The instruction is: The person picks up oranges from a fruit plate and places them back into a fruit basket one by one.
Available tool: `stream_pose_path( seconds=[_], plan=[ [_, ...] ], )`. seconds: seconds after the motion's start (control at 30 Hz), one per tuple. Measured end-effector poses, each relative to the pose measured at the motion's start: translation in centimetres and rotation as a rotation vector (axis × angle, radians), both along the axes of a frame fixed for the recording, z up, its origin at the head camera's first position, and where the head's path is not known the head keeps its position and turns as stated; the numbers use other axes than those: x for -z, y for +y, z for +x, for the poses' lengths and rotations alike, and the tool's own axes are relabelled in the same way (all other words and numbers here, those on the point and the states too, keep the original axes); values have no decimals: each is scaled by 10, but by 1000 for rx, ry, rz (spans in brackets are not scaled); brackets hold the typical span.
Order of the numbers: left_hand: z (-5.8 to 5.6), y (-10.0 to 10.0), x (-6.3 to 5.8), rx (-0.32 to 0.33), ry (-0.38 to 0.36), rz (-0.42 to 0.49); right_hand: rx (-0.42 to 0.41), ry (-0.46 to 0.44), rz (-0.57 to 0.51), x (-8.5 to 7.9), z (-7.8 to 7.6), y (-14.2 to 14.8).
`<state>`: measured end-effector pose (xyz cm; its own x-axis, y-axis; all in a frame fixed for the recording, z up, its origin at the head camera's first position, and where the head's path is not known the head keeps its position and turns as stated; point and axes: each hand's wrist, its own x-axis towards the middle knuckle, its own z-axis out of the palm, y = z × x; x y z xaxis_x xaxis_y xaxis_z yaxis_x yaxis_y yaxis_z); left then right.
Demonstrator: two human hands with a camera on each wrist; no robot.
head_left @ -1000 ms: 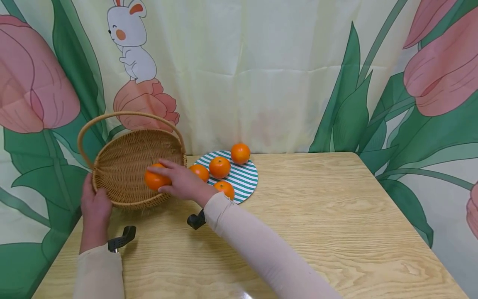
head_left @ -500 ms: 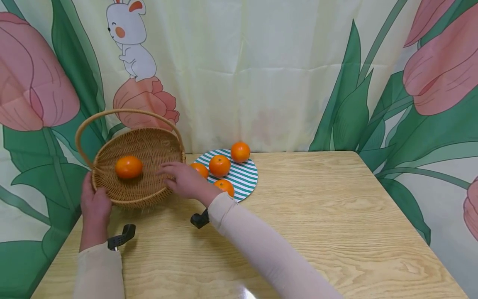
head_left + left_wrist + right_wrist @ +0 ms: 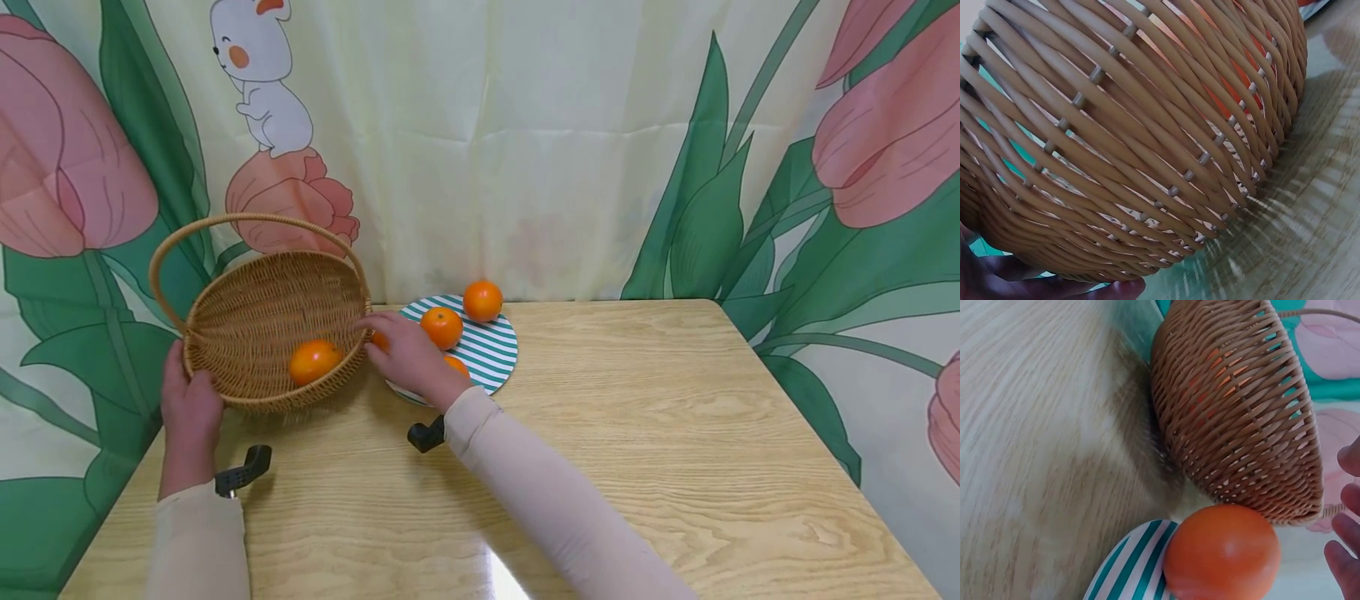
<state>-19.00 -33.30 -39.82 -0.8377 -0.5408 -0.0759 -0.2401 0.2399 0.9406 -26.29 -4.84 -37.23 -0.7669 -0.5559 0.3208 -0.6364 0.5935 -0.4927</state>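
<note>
A wicker basket point(image 3: 273, 317) with an arched handle tilts toward me at the left of the table in the head view. My left hand point(image 3: 191, 417) grips its left rim; in the left wrist view its fingers point(image 3: 1119, 290) curl beneath the weave. One orange point(image 3: 315, 362) lies inside, near the front right rim. My right hand point(image 3: 405, 346) hovers between basket and plate, its fingers spread and holding nothing. Just under it, partly hidden, is another orange point(image 3: 1222, 553) at the edge of the striped round plate point(image 3: 491, 354).
More oranges sit on the plate: one point(image 3: 442, 327) in the middle, one point(image 3: 482, 301) at the back edge, and one point(image 3: 456, 366) half covered by my right hand. Behind the wooden table point(image 3: 637, 433) hangs a printed curtain point(image 3: 555, 167).
My right hand let go of an orange in the basket, then moved right toward the plate. That orange rolled left and then back to the right. The left hand keeps its grip.
</note>
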Motion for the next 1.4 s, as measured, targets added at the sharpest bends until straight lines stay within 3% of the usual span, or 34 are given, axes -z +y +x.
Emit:
stream_pose_path(
  seconds=[0.33,0.63,1.1,1.4],
  plan=[
    [0,1,-2,10,-8,49,99,-119,16,8,-5,4],
    [-1,0,2,10,-2,15,143,-200,119,13,-7,4],
    [1,3,3,-1,-8,-9,160,-139,359,18,-22,-6],
    [2,4,0,3,1,23,154,-99,427,20,-25,-8]
  ],
)
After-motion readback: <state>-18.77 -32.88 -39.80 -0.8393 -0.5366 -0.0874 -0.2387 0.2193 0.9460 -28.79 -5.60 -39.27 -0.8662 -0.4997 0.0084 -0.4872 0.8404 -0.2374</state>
